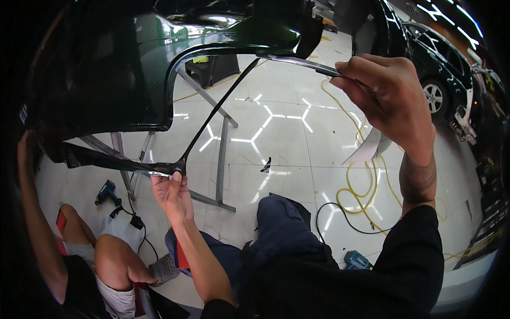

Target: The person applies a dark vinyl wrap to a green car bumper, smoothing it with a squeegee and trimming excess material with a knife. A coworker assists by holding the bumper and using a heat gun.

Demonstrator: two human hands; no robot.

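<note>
A glossy dark green car bumper (106,69) spans the upper left. A twisted strip of dark film (213,114) runs taut from the bumper's lower edge down to my left hand (174,199), whose thumb and fingers pinch it. More of the film stretches leftward from these fingertips to the bumper's far left end. My right hand (388,90), raised at the upper right, is closed on a slim silver knife-like tool (297,61). Its tip meets the bumper edge where the film strip starts. Fingers hide the tool's rear end.
A co-worker's arm (40,212) reaches the bumper at the left; that person sits beside me. A metal stand (220,159) is under the bumper. Teal heat guns (109,192) lie on the tiled floor, with a yellow hose (348,194) at right. A dark green car (438,58) stands behind.
</note>
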